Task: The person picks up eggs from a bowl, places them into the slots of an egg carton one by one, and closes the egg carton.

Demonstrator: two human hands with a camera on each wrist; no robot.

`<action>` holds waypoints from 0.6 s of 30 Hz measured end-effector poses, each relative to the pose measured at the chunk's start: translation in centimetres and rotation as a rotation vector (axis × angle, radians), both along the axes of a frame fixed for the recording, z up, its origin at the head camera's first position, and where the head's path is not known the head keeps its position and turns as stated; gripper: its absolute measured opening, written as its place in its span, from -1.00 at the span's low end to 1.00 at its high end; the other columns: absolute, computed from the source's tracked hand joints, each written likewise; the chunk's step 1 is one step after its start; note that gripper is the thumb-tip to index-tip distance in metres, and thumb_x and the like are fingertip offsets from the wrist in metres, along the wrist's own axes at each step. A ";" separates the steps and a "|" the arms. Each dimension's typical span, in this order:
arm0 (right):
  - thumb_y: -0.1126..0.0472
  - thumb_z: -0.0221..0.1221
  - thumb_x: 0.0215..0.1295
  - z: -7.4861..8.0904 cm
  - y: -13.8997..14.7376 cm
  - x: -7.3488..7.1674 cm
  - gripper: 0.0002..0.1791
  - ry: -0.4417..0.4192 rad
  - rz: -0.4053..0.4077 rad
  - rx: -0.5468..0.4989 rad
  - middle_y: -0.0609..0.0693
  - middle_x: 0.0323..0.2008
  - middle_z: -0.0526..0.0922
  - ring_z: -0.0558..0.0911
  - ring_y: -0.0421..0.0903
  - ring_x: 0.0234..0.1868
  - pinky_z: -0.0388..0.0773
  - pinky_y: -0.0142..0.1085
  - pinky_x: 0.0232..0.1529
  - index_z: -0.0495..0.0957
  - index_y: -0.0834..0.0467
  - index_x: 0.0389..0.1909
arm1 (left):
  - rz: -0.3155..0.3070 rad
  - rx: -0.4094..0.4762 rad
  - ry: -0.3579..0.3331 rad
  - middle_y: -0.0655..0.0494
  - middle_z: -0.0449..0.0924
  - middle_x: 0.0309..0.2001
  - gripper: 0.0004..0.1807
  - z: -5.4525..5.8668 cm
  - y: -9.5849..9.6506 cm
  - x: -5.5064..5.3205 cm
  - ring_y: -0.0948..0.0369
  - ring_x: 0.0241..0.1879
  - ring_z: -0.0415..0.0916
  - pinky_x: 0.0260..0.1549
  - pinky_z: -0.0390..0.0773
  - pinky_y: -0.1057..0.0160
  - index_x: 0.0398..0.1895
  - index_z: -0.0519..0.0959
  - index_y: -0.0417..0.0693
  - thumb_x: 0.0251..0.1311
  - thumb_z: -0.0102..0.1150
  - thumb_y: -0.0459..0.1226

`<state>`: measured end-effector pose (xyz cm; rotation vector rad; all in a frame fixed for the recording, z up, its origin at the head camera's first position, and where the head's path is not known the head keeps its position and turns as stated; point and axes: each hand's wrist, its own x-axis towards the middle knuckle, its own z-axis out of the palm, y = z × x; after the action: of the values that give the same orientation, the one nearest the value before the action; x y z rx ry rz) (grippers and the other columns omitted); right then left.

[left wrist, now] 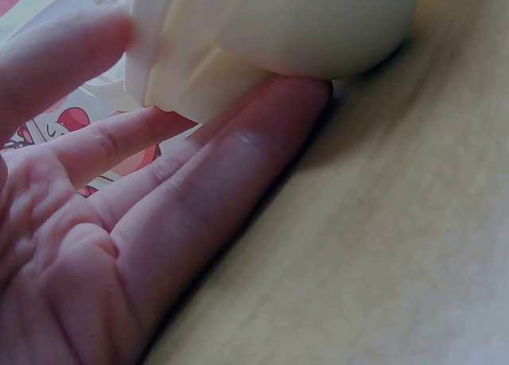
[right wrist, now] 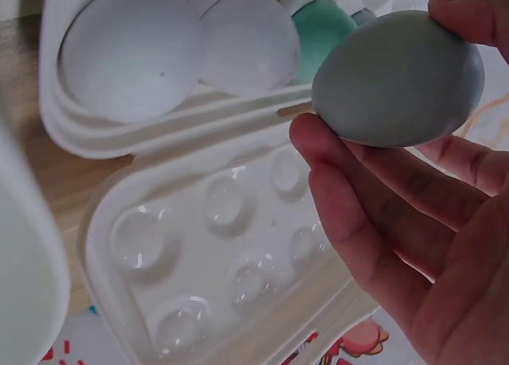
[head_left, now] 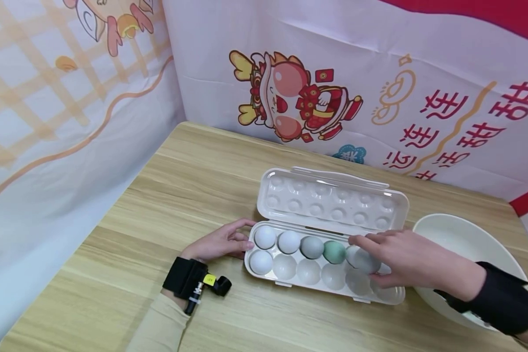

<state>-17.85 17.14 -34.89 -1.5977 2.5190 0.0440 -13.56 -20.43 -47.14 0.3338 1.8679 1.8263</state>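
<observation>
A white plastic egg carton (head_left: 281, 281) stands with its lid (head_left: 330, 203) folded back. My left hand (head_left: 222, 242) holds its left end, thumb at the rim and fingers reaching against the side and underside, as the left wrist view shows. My right hand (head_left: 400, 256) pinches a pale grey-green egg (right wrist: 398, 79) between thumb and fingertips over the carton's right part. White eggs (head_left: 265, 237), a grey egg (head_left: 312, 247) and a green egg (head_left: 334, 252) sit in the back row. One more white egg (head_left: 261, 262) sits at the front row's left end. The right hand hides the right-end cups in the head view.
A large cream bowl (head_left: 449, 234) stands right of the carton, partly under my right forearm. The wooden table (head_left: 193, 171) extends to the left and front. Printed cloth (head_left: 202, 88) hangs behind the table and along its left side.
</observation>
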 end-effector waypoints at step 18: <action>-0.07 0.33 -0.22 -2.4 -4.3 0.7 -0.52 0.187 0.201 -0.183 -0.25 -0.61 0.38 0.38 -0.26 -0.62 0.30 -0.39 -0.68 0.37 0.03 -0.30 | 0.003 -0.002 -0.010 -0.31 0.52 -0.04 -0.43 -0.2 -0.2 -0.2 0.05 -0.11 0.52 -0.11 0.58 0.07 0.27 0.19 -0.09 0.20 0.12 -0.29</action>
<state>-17.20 12.84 -37.33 -2.0016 2.5510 -0.0156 -13.74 -20.58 -47.36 0.3212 1.8647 1.8246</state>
